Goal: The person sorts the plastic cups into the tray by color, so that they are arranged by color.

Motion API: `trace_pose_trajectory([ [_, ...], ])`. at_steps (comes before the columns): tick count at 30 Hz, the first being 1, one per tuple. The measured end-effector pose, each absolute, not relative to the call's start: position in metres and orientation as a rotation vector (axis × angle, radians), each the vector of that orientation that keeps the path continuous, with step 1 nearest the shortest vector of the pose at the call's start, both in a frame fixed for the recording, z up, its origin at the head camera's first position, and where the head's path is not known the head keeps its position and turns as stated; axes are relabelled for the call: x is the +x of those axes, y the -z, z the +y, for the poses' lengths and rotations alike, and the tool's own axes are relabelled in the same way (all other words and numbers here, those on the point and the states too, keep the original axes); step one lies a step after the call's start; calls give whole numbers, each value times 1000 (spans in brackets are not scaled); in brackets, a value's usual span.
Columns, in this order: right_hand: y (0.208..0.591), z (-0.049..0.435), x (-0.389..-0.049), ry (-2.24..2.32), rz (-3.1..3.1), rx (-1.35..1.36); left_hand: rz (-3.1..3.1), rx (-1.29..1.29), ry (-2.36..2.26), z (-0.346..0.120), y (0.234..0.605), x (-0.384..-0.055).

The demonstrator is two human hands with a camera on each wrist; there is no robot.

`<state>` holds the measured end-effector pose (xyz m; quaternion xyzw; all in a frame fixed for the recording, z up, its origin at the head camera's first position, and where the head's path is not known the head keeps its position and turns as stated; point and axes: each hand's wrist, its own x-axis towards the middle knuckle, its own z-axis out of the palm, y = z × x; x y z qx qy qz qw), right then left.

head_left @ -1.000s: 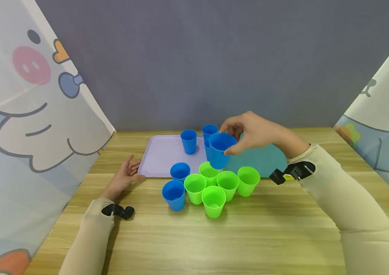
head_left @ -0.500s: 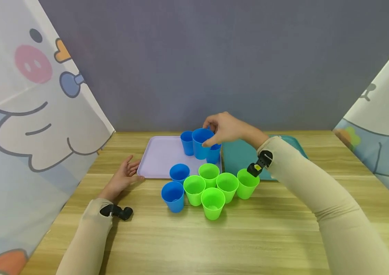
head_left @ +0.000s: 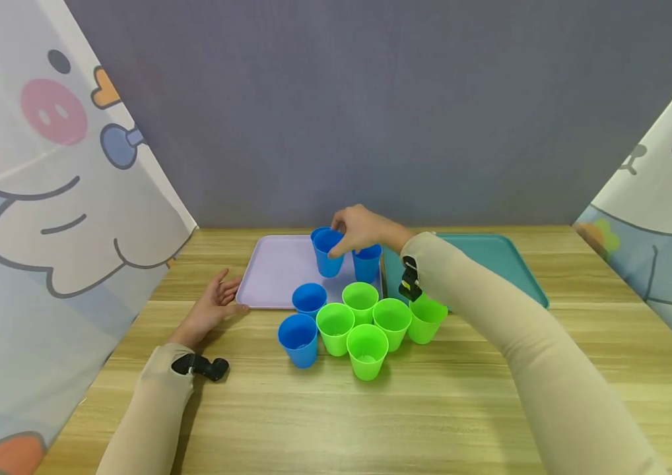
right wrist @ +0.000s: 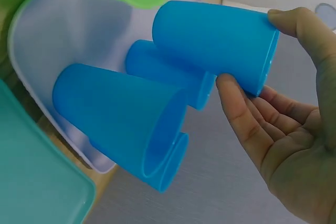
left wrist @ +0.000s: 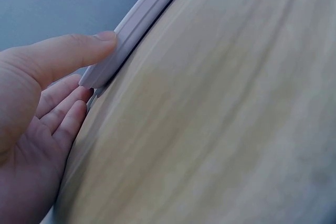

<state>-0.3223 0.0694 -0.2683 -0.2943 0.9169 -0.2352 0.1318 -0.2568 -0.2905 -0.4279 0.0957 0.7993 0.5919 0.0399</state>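
Observation:
My right hand (head_left: 364, 228) pinches a blue cup (head_left: 328, 260) near its rim, thumb on one side and fingers on the other. The cup is upright over the lilac tray (head_left: 279, 274), partly overlapping another blue cup (right wrist: 163, 72) behind it. Right of these, a blue cup (head_left: 366, 266) stands on the tray; the right wrist view shows one more blue cup (right wrist: 176, 163) mostly hidden behind it. At the tray's front left corner is my left hand (head_left: 208, 311), its thumb (left wrist: 79, 51) touching the rim and its fingers relaxed beside the corner.
Two blue cups, including a front one (head_left: 298, 342), stand on the wooden table (head_left: 407, 422) before the lilac tray. Several green cups cluster beside them, one at the front (head_left: 367, 353). A teal tray (head_left: 490, 264) lies on the right, partly beneath my right forearm in view.
My right hand has carried the blue cup leftward, past the right-hand blue cups, and lowered it beside the left one over the lilac tray. The left hand stays at the tray corner.

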Motion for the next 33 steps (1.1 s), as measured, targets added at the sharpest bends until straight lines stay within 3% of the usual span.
trace_pose_trajectory([
  [13,287,51,-327,531,2572,-733,2434,467,-1885,-296,435,-256],
  [33,278,64,-327,765,2439,-670,2447,312,-1820,-292,428,-257],
])
